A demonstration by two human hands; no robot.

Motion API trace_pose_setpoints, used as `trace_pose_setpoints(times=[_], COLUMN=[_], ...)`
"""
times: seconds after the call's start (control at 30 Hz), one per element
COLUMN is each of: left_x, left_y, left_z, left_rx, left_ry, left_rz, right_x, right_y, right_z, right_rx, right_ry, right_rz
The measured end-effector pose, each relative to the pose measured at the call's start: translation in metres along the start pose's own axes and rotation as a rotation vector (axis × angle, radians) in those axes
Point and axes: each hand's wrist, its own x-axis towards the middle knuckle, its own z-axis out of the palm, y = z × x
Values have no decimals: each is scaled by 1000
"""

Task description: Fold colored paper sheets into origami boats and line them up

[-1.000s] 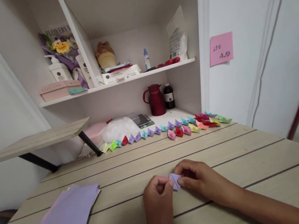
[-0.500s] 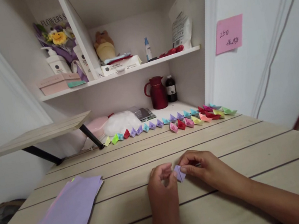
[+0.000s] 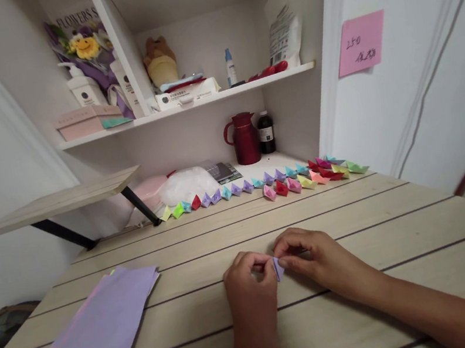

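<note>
Between my two hands is a small folded piece of purple paper [image 3: 279,269], held just above the wooden table. My left hand [image 3: 250,281] pinches its left edge between thumb and forefinger. From the other side, my right hand [image 3: 306,254] grips the right edge with thumb and fingertips. Part of the paper is covered by the fingers. Beyond the hands, a long row of small folded paper boats [image 3: 237,190] in several colours runs along the back of the table, with a second row [image 3: 294,185] in front at the right.
A stack of coloured paper sheets [image 3: 102,326], purple on top, lies at the left of the table [image 3: 199,346]. A raised wooden stand [image 3: 54,201] on black legs is behind it. A red jug [image 3: 246,139] and a dark bottle [image 3: 266,132] stand beneath the shelf [image 3: 186,111].
My left thumb and forefinger have closed on the purple paper's left edge; before, the left fingers were spread apart. Less of the paper shows. The view has shifted slightly.
</note>
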Motion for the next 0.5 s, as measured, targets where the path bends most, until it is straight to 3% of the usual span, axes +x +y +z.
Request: trace_pose_setpoints(times=[0.5], left_x=[-3], left_y=[2], left_z=[6], left_rx=[75], left_ry=[-3], left_rz=[83], right_x=[-3], right_y=[-6], right_z=[-1], right_rx=[-148], right_ry=[65], right_rz=[-106])
